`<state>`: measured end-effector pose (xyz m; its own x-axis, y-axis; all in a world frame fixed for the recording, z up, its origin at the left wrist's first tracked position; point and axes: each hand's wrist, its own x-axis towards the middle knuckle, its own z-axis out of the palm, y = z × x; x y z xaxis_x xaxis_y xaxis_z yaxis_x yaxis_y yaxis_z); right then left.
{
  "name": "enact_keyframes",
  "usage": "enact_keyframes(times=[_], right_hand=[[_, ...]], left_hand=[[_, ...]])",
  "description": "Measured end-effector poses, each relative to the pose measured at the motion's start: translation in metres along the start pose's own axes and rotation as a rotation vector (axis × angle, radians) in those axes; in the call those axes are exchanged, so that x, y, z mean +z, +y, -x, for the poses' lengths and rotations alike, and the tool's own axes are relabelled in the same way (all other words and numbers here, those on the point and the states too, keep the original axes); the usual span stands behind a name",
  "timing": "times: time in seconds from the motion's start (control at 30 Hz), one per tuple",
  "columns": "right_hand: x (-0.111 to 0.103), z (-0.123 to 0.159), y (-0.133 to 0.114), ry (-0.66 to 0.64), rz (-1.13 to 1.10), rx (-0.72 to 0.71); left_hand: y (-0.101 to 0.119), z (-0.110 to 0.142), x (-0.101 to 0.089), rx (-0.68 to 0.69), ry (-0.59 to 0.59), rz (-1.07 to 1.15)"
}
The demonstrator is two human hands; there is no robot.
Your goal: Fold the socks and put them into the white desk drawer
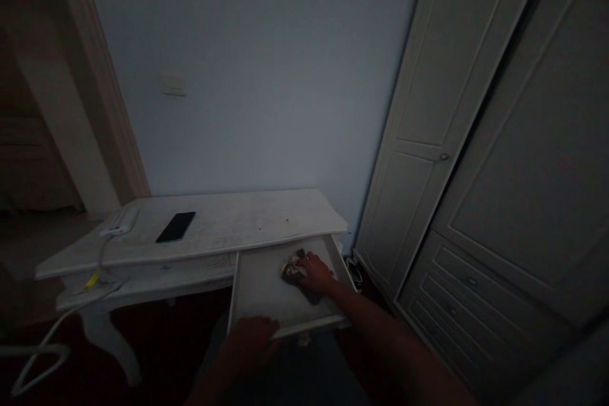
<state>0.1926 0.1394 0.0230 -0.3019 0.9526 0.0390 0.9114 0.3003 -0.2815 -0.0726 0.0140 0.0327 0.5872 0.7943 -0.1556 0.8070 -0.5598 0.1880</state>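
Note:
A white drawer [259,292] is pulled out from the white table [247,216]. Inside it, toward the right side, my right hand [316,273] is closed over a crumpled cloth [291,268], which looks brownish with pale patches. The cloth rests against the drawer's bottom. My left hand [252,336] grips the drawer's front edge at its left corner, fingers bent over the rim. A small knob [303,339] sits on the drawer front between my two arms.
A dark phone [176,227] lies on the tabletop. Left of it is a white power strip [121,221], its cable [52,330] hanging off the table's left end. A tall white wardrobe [419,139] stands at the right, and a pale wall [257,76] rises behind.

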Motion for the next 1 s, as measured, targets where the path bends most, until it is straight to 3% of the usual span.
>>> enact_keyframes(times=[0.13, 0.23, 0.4, 0.5, 0.63, 0.7, 0.83, 0.9, 1.0], right_hand=[[0.014, -0.021, -0.037, 0.089, -0.015, 0.110], [0.023, -0.033, -0.070, 0.114, -0.019, 0.114], [0.036, -0.032, -0.103, 0.031, -0.027, -0.105], [0.039, -0.019, -0.091, -0.102, 0.015, -0.355], [0.023, 0.005, -0.039, -0.238, 0.100, -0.587], [0.009, 0.015, -0.009, -0.250, 0.118, -0.547], [-0.015, 0.021, 0.027, -0.149, 0.085, -0.162], [-0.018, 0.014, 0.025, -0.077, 0.056, -0.020], [-0.005, -0.006, -0.006, 0.009, 0.028, 0.054]], left_hand=[[0.000, 0.000, 0.000, -0.013, -0.006, -0.016], [-0.001, 0.000, 0.002, -0.021, 0.011, 0.019], [-0.001, 0.000, 0.001, -0.037, 0.013, 0.054], [0.001, 0.002, -0.004, -0.014, 0.011, 0.075], [0.001, 0.002, -0.002, -0.042, 0.017, 0.088], [-0.002, 0.000, 0.007, -0.067, 0.029, 0.083], [-0.014, -0.009, 0.031, -0.044, 0.094, 0.085], [-0.019, -0.014, 0.039, -0.035, 0.082, 0.073], [-0.026, -0.022, 0.043, -0.031, 0.030, 0.039]])
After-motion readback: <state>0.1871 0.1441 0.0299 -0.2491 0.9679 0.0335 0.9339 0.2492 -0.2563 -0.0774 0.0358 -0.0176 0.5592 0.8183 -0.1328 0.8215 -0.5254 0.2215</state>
